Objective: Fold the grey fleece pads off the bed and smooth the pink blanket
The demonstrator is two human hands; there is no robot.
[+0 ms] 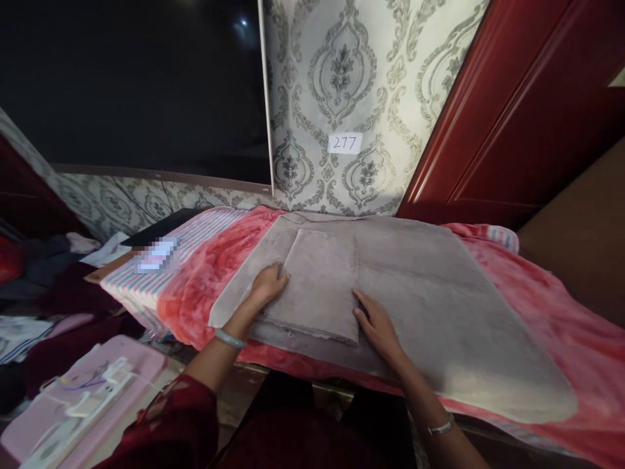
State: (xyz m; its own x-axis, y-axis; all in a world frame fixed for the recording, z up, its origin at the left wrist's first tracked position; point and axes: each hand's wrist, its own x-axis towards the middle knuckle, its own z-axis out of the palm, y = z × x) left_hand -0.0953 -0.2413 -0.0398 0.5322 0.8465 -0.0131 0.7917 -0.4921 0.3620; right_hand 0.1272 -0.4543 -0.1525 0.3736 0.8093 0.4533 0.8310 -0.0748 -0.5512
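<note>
A folded grey plush cloth [319, 280] lies flat on a larger spread grey plush piece [434, 293]. My left hand [267, 285] rests at the left edge of the folded cloth, its thumb stretched apart from the fingers over the fabric. At the opposite edge, my right hand [378, 324] touches the cloth with its fingertips, fingers loosely extended and apart. Some of the left fingers are hard to make out. A bangle circles each wrist.
Beneath the grey pieces, a red plush blanket [195, 286] and a striped cloth [124, 286] cover the table. A blurred object [159, 255] lies on the stripes. A pink storage box [141, 358] carries a white power strip [97, 404] at lower left. A large screen [137, 85] stands behind.
</note>
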